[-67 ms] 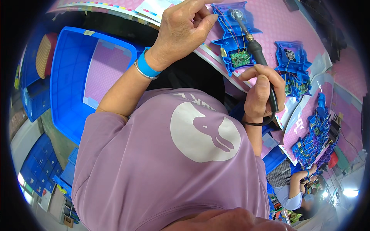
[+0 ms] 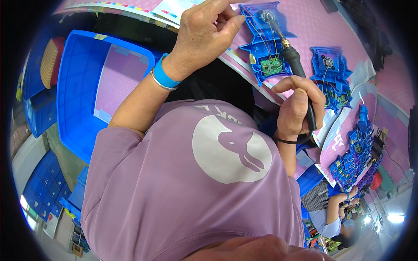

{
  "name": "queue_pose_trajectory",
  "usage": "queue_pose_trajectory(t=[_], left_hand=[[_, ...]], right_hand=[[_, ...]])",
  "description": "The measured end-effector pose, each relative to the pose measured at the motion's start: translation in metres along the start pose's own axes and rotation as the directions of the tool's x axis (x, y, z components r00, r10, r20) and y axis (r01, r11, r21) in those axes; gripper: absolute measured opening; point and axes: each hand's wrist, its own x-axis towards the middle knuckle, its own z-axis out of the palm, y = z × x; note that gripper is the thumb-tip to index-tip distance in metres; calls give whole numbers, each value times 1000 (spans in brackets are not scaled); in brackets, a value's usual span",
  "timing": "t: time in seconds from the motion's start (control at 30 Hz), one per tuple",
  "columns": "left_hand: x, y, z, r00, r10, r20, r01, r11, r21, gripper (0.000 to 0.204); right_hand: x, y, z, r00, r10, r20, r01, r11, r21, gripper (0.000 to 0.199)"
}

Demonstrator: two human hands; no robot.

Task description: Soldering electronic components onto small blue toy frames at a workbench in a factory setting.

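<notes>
Left hand (image 2: 205,35) cropped above; right hand (image 2: 294,108) grips soldering iron (image 2: 295,65), tip (image 2: 271,20) indistinct.

i'm getting a bright feed from here, the pink table (image 2: 311,32) mostly evenly lit. a white lamp (image 2: 395,218) glares at the near right, hazing its surroundings; deep shadow sits under the table. straight edges bend, softening toward the black fisheye rim.

Lg blue bin (image 2: 75,104) at L, co-worker (image 2: 323,219) & bright light (image 2: 396,217) at lower R.
</notes>
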Motion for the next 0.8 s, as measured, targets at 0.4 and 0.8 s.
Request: queue_pose_trajectory(t=[0.4, 0.8], left_hand=[[-1, -4, -2, 998, 37, -42, -34, 997, 74, 39], [1, -4, -2, 999, 32, -11, -31, 996, 83, 42]], right_hand=[[12, 2, 5, 992, 122, 34, -125, 989, 83, 18], [12, 2, 7, 985, 138, 106, -139, 990, 3, 23]])
